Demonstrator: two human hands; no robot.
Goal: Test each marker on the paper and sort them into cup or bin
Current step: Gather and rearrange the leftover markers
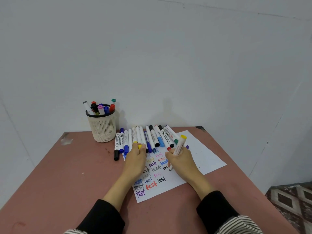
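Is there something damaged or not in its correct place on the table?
Mostly minor wear. The table has a scuffed pale patch at its far left and a chipped dark spot at the far right corner. Small ink specks dot the paper. The markers lie in a tidy row.

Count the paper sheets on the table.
2. The written sheet, covered in "test" words, lies nearest the person; the blank sheet overlaps it on the right. Others could be hidden beneath.

I see a matt pink desk (70, 174), scuffed | thin white paper (207, 159) | smooth shiny plastic markers (152, 135) | slotted cream plastic cup (103, 128)
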